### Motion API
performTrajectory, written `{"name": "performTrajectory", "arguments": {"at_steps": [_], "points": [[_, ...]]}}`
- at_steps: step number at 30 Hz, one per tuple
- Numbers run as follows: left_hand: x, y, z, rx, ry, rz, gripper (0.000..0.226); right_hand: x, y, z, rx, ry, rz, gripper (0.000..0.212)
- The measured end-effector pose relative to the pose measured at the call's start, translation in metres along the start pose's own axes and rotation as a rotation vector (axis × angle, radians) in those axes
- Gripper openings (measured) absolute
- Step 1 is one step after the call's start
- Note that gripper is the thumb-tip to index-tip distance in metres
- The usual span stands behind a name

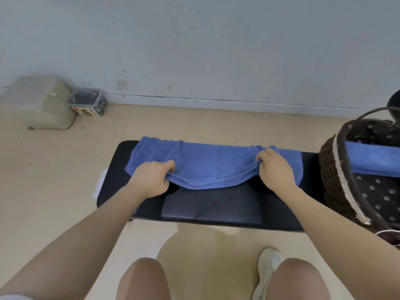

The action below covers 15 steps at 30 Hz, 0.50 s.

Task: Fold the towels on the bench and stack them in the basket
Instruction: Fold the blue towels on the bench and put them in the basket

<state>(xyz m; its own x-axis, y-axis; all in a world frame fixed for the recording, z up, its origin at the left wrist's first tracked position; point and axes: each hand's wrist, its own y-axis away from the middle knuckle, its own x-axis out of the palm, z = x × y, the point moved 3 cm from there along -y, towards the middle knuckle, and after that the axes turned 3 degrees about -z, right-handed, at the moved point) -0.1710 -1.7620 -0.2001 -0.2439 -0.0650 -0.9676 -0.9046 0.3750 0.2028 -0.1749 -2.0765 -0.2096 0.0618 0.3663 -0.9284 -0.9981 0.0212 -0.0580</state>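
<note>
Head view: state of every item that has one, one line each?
blue towel: spread across the bench, near edge lifted and sagging between the hands
left hand: pinches the towel's near edge
right hand: pinches the towel's near edge
bench: front part bare
basket: upright at the bench's right end, holds a towel
folded blue towel: lies inside the basket

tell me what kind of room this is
Probably a plain indoor room, perhaps a home gym or utility corner: a black padded bench stands on a bare beige floor by a scuffed grey wall, with plastic storage boxes against it.
</note>
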Motion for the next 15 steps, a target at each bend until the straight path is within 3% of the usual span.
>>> {"name": "performTrajectory", "arguments": {"at_steps": [2,6,9,14,15], "points": [[0.012,0.004,-0.002,0.02,0.0,-0.029,0.011,0.01,0.003,-0.001,0.006,-0.016,0.005,0.02],[0.026,0.018,-0.003,0.019,-0.039,0.029,0.029,0.012,0.023,-0.007,-0.051,-0.009,0.167,0.033],[0.032,0.041,0.002,-0.021,-0.07,0.043,0.018,-0.002,0.055,-0.012,-0.091,0.025,0.191,0.037],[0.046,0.099,-0.017,-0.13,-0.034,0.231,0.012,-0.009,0.11,-0.017,-0.078,0.146,0.333,0.034],[0.048,0.108,-0.021,-0.139,-0.024,0.26,0.019,-0.007,0.117,-0.017,-0.063,0.161,0.35,0.029]]}}
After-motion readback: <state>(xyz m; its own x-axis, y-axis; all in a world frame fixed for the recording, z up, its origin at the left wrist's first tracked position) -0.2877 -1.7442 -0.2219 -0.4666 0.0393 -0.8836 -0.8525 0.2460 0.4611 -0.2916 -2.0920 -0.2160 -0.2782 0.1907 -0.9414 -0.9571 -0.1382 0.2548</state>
